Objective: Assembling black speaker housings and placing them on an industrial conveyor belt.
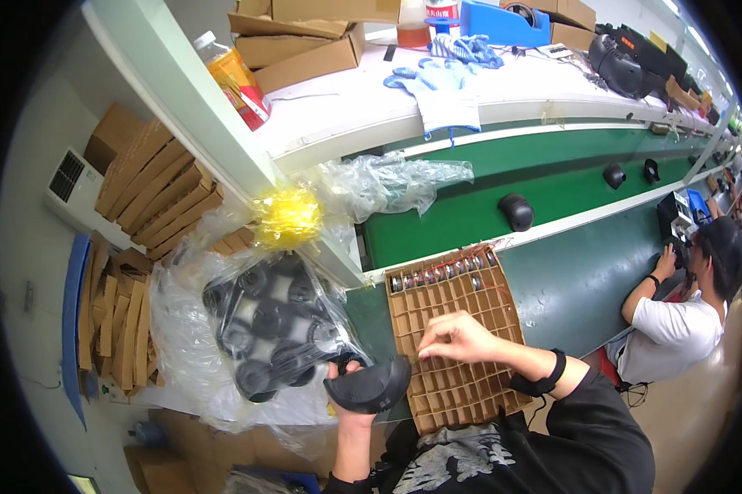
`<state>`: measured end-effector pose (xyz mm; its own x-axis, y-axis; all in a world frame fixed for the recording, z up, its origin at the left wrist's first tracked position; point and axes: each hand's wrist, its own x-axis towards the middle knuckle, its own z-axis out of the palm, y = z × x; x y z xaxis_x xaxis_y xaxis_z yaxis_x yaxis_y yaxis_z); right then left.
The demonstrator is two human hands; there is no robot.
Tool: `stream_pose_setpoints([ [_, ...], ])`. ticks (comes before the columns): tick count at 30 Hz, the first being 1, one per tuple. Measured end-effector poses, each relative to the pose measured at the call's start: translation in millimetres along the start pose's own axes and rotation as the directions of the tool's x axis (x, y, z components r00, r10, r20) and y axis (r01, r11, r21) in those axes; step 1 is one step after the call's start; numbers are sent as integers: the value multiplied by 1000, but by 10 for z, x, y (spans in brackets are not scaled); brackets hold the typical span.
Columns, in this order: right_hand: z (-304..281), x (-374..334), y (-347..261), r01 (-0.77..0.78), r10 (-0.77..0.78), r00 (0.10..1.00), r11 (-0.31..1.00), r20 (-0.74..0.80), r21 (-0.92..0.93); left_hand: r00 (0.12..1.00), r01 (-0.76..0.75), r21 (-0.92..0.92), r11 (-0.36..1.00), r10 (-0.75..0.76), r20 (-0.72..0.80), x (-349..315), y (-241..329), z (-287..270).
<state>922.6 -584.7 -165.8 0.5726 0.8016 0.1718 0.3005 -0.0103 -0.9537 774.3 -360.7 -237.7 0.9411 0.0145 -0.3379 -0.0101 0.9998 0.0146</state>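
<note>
My left hand (353,413) grips a black, curved plastic housing (374,389) from below, just left of the partitioned box. Over the middle of that cardboard box (479,385), my right hand (461,336) has thumb and forefinger pinched together. Whatever may be between those fingertips is too small to make out. Small round metal parts (441,273) with red wires fill the box's far row, and many other cells look bare. Left of the housing, several round black parts (265,317) sit under a clear plastic bag (177,329).
A green conveyor belt (437,235) runs beyond the box, carrying a black shell (516,212) and smaller black pieces (614,175). Yellow ties (288,217) hang on the post. Gloves (445,86) lie on the shelf. A co-worker (675,309) sits at right.
</note>
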Motion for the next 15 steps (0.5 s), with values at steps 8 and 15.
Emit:
stream_pose_setpoints([
  [8,-493,394,-785,320,-279,831,947,-481,5,727,-661,109,742,670,-151,-723,918,111],
  [15,-196,1740,-830,184,-304,877,928,-372,-323,762,-589,106,801,594,-256,-855,569,236],
])
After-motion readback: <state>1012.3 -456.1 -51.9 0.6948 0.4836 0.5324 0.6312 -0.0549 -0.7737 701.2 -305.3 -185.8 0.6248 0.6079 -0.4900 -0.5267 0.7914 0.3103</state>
